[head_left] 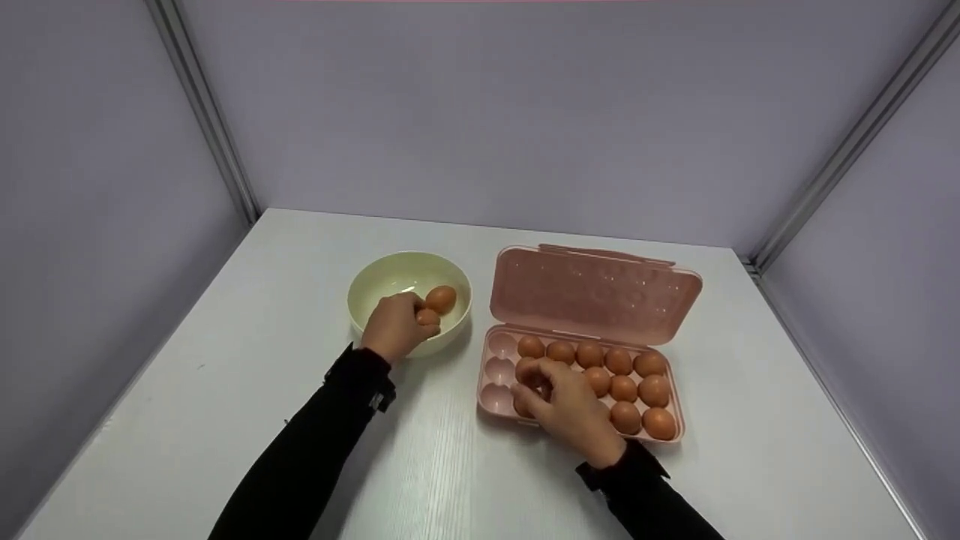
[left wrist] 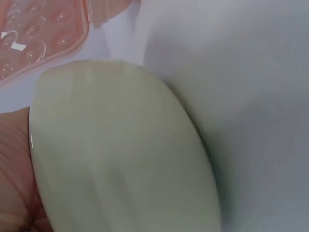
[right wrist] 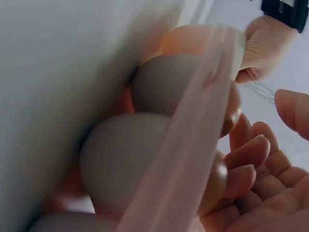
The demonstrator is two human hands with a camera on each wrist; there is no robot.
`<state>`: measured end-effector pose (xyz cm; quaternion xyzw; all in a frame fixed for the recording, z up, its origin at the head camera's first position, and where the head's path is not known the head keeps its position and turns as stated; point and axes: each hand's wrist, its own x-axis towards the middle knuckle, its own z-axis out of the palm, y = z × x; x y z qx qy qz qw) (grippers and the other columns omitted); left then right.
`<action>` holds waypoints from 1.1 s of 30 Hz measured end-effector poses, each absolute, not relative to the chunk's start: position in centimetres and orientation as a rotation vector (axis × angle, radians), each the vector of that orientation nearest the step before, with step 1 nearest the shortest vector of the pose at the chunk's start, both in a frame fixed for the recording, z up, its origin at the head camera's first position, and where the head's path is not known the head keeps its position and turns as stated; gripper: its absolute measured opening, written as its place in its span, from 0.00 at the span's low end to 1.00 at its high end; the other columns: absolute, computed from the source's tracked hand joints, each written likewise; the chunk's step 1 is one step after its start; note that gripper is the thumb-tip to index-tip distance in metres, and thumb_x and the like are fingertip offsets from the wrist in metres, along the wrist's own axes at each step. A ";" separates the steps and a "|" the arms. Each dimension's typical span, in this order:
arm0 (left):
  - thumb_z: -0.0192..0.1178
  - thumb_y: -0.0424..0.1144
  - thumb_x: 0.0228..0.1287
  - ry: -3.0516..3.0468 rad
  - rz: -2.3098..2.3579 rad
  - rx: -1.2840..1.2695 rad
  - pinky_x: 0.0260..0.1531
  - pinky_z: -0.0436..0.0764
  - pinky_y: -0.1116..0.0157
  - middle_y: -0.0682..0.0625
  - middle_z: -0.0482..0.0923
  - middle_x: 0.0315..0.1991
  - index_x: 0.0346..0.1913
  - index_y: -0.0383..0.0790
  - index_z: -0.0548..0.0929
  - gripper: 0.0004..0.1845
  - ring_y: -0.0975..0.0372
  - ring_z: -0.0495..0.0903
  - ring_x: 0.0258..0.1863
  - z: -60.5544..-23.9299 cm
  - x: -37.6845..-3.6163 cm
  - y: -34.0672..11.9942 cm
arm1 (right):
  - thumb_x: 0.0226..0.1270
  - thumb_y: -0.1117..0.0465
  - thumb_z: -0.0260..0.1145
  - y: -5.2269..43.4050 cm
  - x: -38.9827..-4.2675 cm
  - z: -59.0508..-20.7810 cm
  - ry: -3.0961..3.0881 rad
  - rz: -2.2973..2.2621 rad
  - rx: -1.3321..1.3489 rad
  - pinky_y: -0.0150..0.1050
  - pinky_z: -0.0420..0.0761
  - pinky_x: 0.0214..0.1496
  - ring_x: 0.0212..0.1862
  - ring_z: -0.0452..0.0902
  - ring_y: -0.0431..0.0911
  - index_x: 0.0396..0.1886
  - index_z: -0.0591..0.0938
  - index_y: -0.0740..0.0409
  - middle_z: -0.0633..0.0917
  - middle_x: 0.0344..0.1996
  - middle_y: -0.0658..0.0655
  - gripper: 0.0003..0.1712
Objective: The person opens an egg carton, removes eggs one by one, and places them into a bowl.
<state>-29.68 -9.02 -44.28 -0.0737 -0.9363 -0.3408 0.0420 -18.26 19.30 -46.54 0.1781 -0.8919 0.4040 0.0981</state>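
My left hand point(head_left: 394, 326) reaches over the near rim of a pale green bowl point(head_left: 375, 289). Its thumb and fingers pinch a brown egg point(head_left: 428, 318) low inside, beside another brown egg point(head_left: 441, 299). In the left wrist view the bowl's outer wall point(left wrist: 125, 145) hides the fingertips. My right hand point(head_left: 574, 405) hovers over the near left part of an open pink egg carton point(head_left: 484, 375), fingers loosely curved and thumb apart. In the right wrist view its fingers point(right wrist: 248, 150) lie close to eggs point(right wrist: 219, 188) in the carton, with nothing visibly gripped.
Several brown eggs point(head_left: 624, 388) fill the carton's middle and right cups; the leftmost column shows bare cups point(head_left: 499, 369). Its pink lid point(head_left: 592, 292) stands raised at the back. Bowl and carton are side by side on a white table point(head_left: 247, 322), with grey panels point(head_left: 480, 112) around it.
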 end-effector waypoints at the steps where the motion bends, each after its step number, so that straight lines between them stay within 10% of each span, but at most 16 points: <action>1: 0.71 0.39 0.58 -2.887 -1.017 -0.234 0.43 0.82 0.57 0.45 0.89 0.39 0.45 0.33 0.90 0.15 0.55 0.81 0.37 -44.2 -29.8 -9.0 | 0.70 0.59 0.76 19.3 -18.3 -46.6 -2.641 1.155 0.548 0.31 0.78 0.39 0.35 0.77 0.38 0.40 0.85 0.49 0.84 0.33 0.43 0.06; 15: 0.62 0.47 0.48 -3.149 -0.736 -0.242 0.21 0.64 0.60 0.57 0.62 0.15 0.15 0.48 0.66 0.16 0.59 0.66 0.20 -46.2 -34.0 -11.0 | 0.60 0.67 0.78 19.0 -18.5 -47.0 -2.564 0.779 0.688 0.37 0.81 0.41 0.36 0.80 0.41 0.38 0.86 0.54 0.86 0.32 0.49 0.09; 26: 0.68 0.53 0.65 -3.010 -0.790 -0.174 0.52 0.84 0.47 0.39 0.91 0.46 0.50 0.32 0.88 0.25 0.46 0.88 0.46 -44.1 -30.5 -10.5 | 0.59 0.57 0.81 18.9 -17.9 -47.1 -2.592 0.460 0.579 0.51 0.79 0.51 0.42 0.83 0.50 0.35 0.86 0.52 0.86 0.33 0.51 0.10; 33: 0.71 0.51 0.67 -2.831 -0.937 -0.187 0.53 0.81 0.50 0.44 0.90 0.39 0.42 0.38 0.89 0.18 0.47 0.83 0.48 -44.7 -29.0 -9.5 | 0.59 0.52 0.81 19.1 -17.5 -47.1 -2.622 0.431 0.533 0.51 0.76 0.49 0.45 0.83 0.53 0.37 0.88 0.52 0.87 0.36 0.52 0.13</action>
